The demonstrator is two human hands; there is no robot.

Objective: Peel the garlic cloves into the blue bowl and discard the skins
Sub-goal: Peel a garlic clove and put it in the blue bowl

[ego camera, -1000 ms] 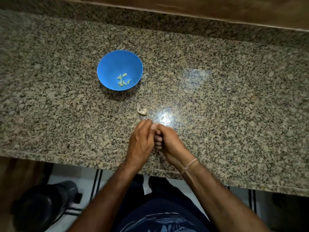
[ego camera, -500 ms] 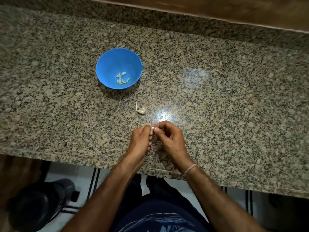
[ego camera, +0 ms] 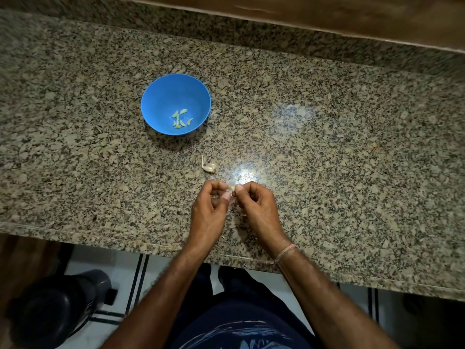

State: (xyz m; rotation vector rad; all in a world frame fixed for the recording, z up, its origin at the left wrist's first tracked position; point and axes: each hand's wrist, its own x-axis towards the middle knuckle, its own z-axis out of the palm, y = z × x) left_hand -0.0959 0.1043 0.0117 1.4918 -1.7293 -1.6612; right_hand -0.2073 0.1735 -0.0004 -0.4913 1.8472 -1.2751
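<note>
A blue bowl stands on the granite counter and holds several peeled garlic cloves. An unpeeled garlic piece with a thin stalk lies between the bowl and my hands. My left hand and my right hand meet near the counter's front edge. Both pinch a small pale garlic clove between thumbs and fingertips. Most of that clove is hidden by my fingers.
A dark cylindrical container stands on the floor at the lower left, below the counter edge. A wooden ledge runs along the back of the counter. Small skin flecks lie under my hands.
My hands have parted slightly and the fingers have lifted, so the pale clove now shows between the thumbs. The bowl and the loose garlic piece have not moved.
</note>
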